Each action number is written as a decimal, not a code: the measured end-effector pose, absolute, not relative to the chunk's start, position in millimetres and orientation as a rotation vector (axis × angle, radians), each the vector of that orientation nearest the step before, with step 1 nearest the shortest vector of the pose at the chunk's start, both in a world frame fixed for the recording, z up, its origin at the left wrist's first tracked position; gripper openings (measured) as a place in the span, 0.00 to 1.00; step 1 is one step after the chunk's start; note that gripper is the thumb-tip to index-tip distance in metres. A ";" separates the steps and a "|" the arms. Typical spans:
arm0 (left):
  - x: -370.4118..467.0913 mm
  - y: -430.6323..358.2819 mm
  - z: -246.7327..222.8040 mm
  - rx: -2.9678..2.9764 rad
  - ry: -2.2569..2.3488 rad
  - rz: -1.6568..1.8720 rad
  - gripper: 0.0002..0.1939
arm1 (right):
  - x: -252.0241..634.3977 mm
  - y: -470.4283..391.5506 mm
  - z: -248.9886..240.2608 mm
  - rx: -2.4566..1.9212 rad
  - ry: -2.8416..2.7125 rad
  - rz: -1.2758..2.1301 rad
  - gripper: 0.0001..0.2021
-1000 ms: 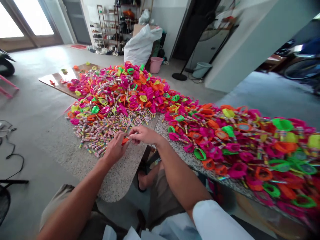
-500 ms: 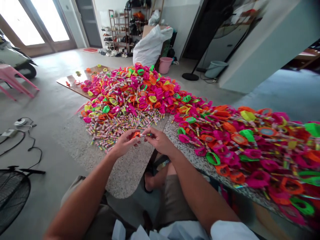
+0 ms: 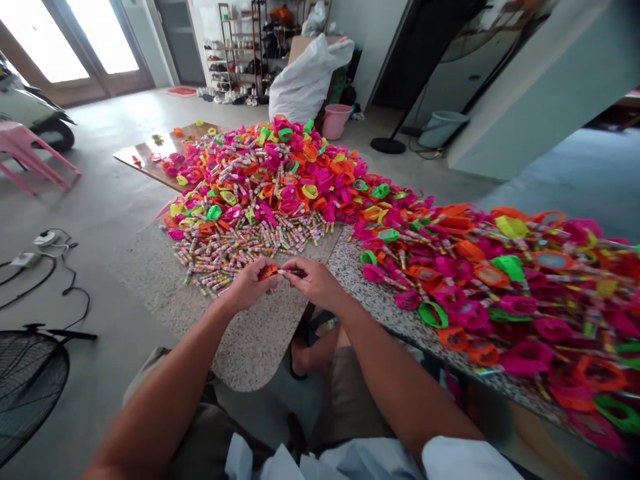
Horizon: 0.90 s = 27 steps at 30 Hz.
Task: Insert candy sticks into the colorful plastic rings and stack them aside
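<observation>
In the head view, we see both hands meeting at the centre of the frame, just above the near rounded edge of a speckled stone table (image 3: pixel 250 347). Our left hand (image 3: pixel 249 285) is closed around a small orange plastic ring (image 3: pixel 270 271), pinched between thumb and fingertips. Our right hand (image 3: pixel 316 280) is closed too, its fingertips gripping a thin striped candy stick (image 3: pixel 291 272). The stick lies nearly level, its long axis running left to right across the frame, one end touching the orange ring and the other in the right fingers.

Just beyond the hands, toward the upper middle, loose candy sticks (image 3: pixel 235 250) lie scattered flat, pointing every which way. Behind them rises a heap of rings (image 3: pixel 280 173) in pink, orange, green and yellow, reaching toward a wooden board (image 3: pixel 145 157) at the upper left. A second spread of rings (image 3: pixel 500 287) fills the table from the centre to the right edge of the frame.

The bare table surface below the hands is open out to its curved edge. Bare concrete floor (image 3: pixel 100 220) lies at the left, with cables (image 3: pixel 50 267) and a fan (image 3: pixel 25 387) at the lower left corner.
</observation>
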State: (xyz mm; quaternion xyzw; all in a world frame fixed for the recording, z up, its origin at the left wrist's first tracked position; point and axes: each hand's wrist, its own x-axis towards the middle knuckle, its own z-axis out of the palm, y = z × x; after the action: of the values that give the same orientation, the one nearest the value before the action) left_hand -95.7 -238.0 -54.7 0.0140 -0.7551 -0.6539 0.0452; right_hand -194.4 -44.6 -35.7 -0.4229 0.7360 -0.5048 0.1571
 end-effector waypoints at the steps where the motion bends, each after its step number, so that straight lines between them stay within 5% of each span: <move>1: -95.9 -236.9 -55.8 0.043 -2.312 -1.967 0.18 | -193.9 -44.7 -36.4 -1.223 2.118 -1.438 0.09; 15: -92.6 -226.2 -57.3 -0.020 -2.435 -1.390 0.13 | -190.3 -39.0 -23.7 -1.290 2.150 -1.387 0.08; 18: -97.9 -229.2 -64.1 0.024 -2.454 -1.263 0.23 | -203.8 -31.0 -15.5 -1.219 2.242 -1.376 0.09; 21: -101.3 -239.1 -67.2 0.022 -2.473 -1.145 0.37 | -242.7 -0.9 -6.7 -1.001 2.633 -1.429 0.12; 24: -99.2 -251.5 -65.3 0.031 -2.538 -0.950 0.32 | -301.5 52.6 5.0 -0.538 3.232 -1.249 0.15; 27: -94.3 -260.3 -65.0 -0.019 -2.585 -0.844 0.27 | -355.6 111.6 21.0 0.008 3.600 -0.676 0.18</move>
State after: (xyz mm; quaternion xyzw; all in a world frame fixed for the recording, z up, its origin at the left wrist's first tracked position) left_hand -94.3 -260.3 -65.0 -0.0069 -0.9295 -0.3035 0.2097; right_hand -355.6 111.6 21.0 0.0022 0.9496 -0.1784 -0.2578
